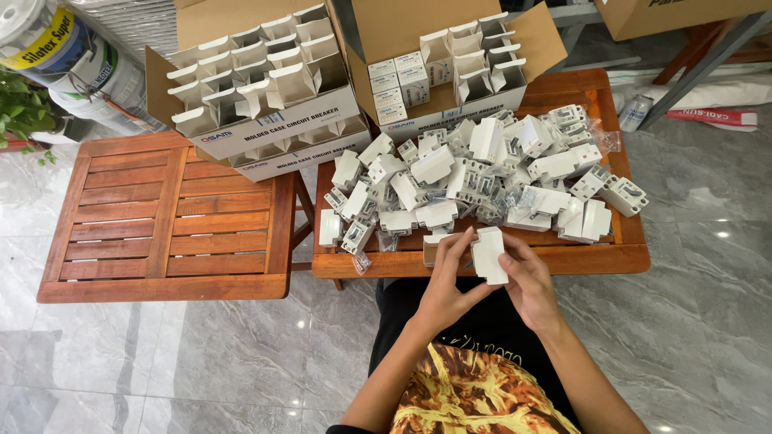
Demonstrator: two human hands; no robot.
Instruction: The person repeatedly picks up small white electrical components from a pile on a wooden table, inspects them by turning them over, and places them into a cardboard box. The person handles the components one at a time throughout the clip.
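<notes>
A small white circuit breaker [489, 254] is held upright between both hands, just in front of the near edge of a wooden table [563, 259]. My left hand [445, 283] grips its left side with fingers curled on top. My right hand [528, 281] holds its right side. Directly beyond lies a heap of white breakers [474, 181] mixed with small clear bags of screws.
Two open cardboard boxes with white dividers [265, 84] and small white cartons [438, 60] stand at the back. A slatted wooden table [161, 225] sits to the left. A potted plant [20, 112] and buckets are at far left. The floor is grey marble.
</notes>
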